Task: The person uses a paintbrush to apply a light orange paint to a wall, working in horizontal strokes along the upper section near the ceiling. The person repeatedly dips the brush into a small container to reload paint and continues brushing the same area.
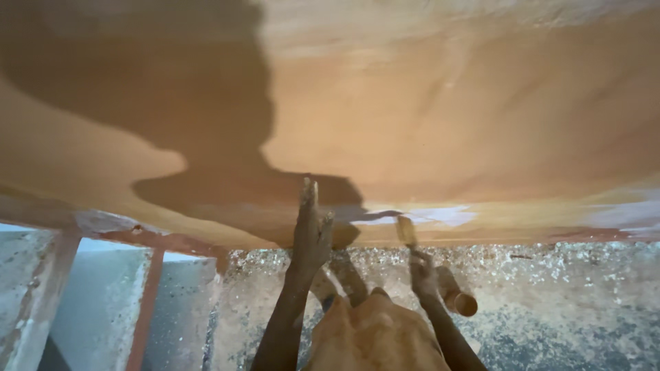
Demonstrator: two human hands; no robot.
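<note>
My left hand (311, 237) reaches up with its fingers straight and together, the fingertips against a broad tan-orange painted surface (426, 110) overhead. My right hand (421, 271) grips a small brush (405, 230), whose tip touches the lower edge of that surface beside a whitish unpainted patch (440, 216). Both hands are smeared with paint. Between my forearms sits a lumpy orange-stained object (375, 333); I cannot tell what it is.
A short tube with an orange end (459, 299) shows just right of my right wrist. Below the painted surface runs a rough, speckled grey wall (564, 302). At the left are reddish frame bars (148, 302) with pale grey panels between them. A dark shadow (206, 103) crosses the painted surface.
</note>
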